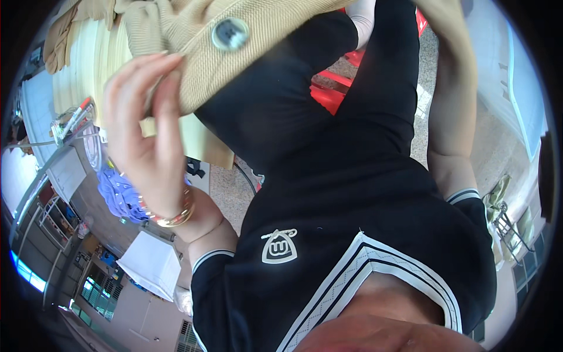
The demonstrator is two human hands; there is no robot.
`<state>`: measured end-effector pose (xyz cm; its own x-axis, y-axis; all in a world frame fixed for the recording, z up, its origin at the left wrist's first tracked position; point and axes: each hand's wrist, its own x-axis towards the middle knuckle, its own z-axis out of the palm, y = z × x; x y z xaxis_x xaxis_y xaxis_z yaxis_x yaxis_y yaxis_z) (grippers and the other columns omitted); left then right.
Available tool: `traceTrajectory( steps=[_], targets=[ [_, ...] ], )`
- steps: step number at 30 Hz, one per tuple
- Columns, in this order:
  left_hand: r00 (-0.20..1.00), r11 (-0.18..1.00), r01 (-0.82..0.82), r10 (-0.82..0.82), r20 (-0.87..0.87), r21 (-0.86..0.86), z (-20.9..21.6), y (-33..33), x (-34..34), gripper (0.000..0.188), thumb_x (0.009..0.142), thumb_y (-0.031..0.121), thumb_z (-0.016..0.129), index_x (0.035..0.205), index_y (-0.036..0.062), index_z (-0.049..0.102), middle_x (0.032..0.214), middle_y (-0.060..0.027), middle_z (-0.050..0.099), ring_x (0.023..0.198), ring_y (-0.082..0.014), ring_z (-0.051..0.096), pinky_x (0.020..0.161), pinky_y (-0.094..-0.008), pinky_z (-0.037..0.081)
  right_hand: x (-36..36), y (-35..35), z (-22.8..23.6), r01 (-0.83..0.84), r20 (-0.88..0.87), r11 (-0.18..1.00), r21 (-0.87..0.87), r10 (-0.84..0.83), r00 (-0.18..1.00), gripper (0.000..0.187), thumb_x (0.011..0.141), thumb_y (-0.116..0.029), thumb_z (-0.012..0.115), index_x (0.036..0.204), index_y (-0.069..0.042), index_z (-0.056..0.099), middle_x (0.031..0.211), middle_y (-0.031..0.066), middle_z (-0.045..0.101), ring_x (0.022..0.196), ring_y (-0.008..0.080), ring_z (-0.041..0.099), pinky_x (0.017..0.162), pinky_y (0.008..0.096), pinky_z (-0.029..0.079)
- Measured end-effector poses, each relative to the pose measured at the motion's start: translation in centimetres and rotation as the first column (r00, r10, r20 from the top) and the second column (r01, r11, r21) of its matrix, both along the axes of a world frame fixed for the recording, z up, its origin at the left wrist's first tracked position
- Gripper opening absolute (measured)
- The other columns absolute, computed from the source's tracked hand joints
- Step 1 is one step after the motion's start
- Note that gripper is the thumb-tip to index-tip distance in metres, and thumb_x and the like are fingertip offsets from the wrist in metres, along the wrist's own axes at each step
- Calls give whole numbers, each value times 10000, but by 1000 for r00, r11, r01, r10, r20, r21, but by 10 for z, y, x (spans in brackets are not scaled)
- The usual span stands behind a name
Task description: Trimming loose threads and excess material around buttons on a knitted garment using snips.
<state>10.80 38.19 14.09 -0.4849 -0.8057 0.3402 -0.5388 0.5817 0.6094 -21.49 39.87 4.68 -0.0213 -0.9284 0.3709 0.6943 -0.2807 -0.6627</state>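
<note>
A tan ribbed knit garment (246, 61) with a large marbled button (230, 34) stretches across the upper part of the head view, over my left thigh. My left hand (143, 126), a bangle at its wrist, pinches the garment's lower corner between thumb and fingers. The garment's far side runs out past the upper edge. My right forearm (454, 82) reaches up along the right side, and its hand lies beyond the top of the picture, so what it touches is hidden.
Pale wooden boards (85, 58) lie at the upper left, with more tan knit (57, 44) on them. Beside them hangs a bunched purple cloth (120, 190). A red plastic stool (328, 97) shows between my legs. Whitish sheeting (498, 76) rises at the right.
</note>
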Motion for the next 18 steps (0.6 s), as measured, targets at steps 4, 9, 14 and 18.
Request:
traceTrajectory(
  steps=[4,9,14,18],
  targets=[
    [995,968,-1,26,98,-249,-5,1,-5,184,831,-42,665,995,22,716,1038,-124,659,976,-239,628,851,-313,482,23,12,27,465,-850,885,-33,-270,453,238,887,-58,679,1103,23,620,820,-60,555,687,2,463,595,162,364],
    [994,985,-4,23,111,-172,-1,14,-9,275,758,44,769,1028,27,721,1008,-123,647,976,-230,624,852,-318,485,61,29,44,321,-853,942,-101,-248,458,361,818,-30,742,1148,21,606,903,29,664,771,47,581,680,195,464],
    [997,977,-10,26,71,-214,-7,11,-19,215,741,23,788,950,26,738,984,-107,644,870,-177,626,746,-274,493,66,48,65,261,-829,962,77,-84,552,441,802,-91,774,1191,4,589,1014,85,665,844,110,618,725,221,491],
    [999,988,-17,21,25,-154,-4,8,-19,124,779,0,756,900,21,738,943,-86,651,753,-117,600,602,-212,455,75,17,12,130,-580,707,-695,-658,480,407,826,-132,746,1185,-21,589,896,86,593,719,176,556,627,274,445]
  ],
)
